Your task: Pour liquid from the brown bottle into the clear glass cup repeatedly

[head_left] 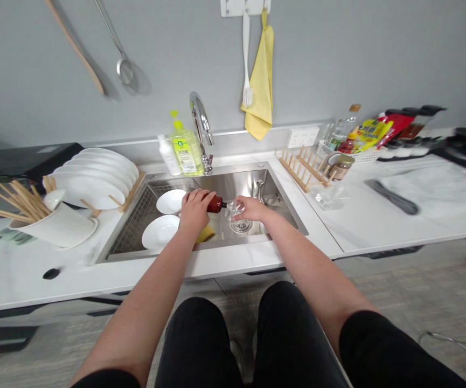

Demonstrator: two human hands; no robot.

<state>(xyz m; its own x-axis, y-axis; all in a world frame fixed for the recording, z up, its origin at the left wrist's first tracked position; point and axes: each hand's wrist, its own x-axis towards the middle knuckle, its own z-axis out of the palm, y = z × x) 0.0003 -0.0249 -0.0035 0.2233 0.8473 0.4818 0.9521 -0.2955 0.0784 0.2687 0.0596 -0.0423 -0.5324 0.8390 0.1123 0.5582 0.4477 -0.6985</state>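
Note:
Over the sink [233,180], my left hand [195,209] is wrapped round a small reddish-brown bottle [215,204], which is tilted on its side with its dark neck pointing right. My right hand [250,208] holds a small clear glass [235,209] by the bottle's mouth, above the drain [241,224]. Whether any liquid passes between them is too small to tell. Two white bowls [160,233] [171,201] stand in the left part of the sink. A yellow cloth or sponge [206,234] lies partly hidden below my left hand.
Behind the sink stand a faucet [201,121], a green soap bottle [186,151] and a white bottle [169,156]. White plates [95,178] and a chopstick holder [57,226] are at left. A wooden rack [305,167], jars and a black cord [394,198] are at right.

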